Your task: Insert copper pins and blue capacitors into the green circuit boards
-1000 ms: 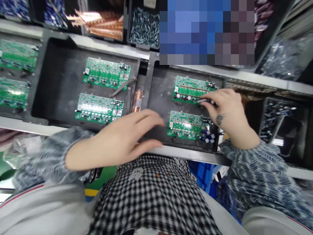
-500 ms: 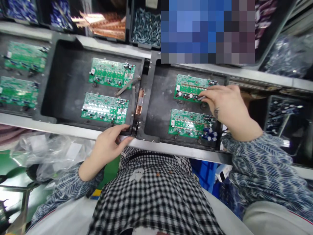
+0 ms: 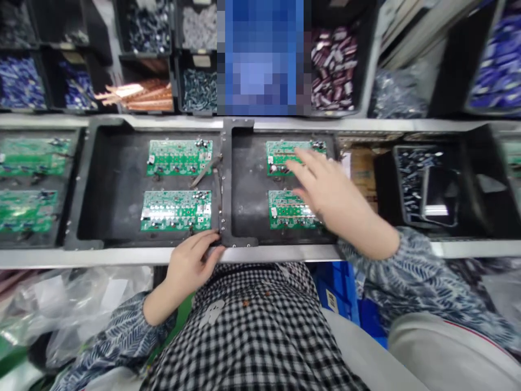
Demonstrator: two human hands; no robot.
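My right hand (image 3: 325, 187) is over the right tray (image 3: 247, 190), fingers spread above the upper right green circuit board (image 3: 280, 149). It covers part of that board and of the lower right board (image 3: 280, 225). Nothing shows between its fingers. My left hand (image 3: 191, 260) rests at the front edge where the two trays meet, its thumb and fingers apart on the frame. In the left tray (image 3: 109, 190) lie an upper board (image 3: 175, 157) and a lower board (image 3: 175, 210), with a thin metal arm (image 3: 205, 171) beside them.
Behind the trays stand bins of blue parts (image 3: 20, 81), copper-coloured strips (image 3: 142, 95), dark parts (image 3: 199, 87) and maroon parts (image 3: 334, 70). A black bin of small components (image 3: 415, 174) sits on the right. A metal rail (image 3: 280, 253) runs along the front.
My right hand has spread its fingers and now reaches across the right boards. My left hand stays at the tray edge. The view has shifted, showing more bins on the right.
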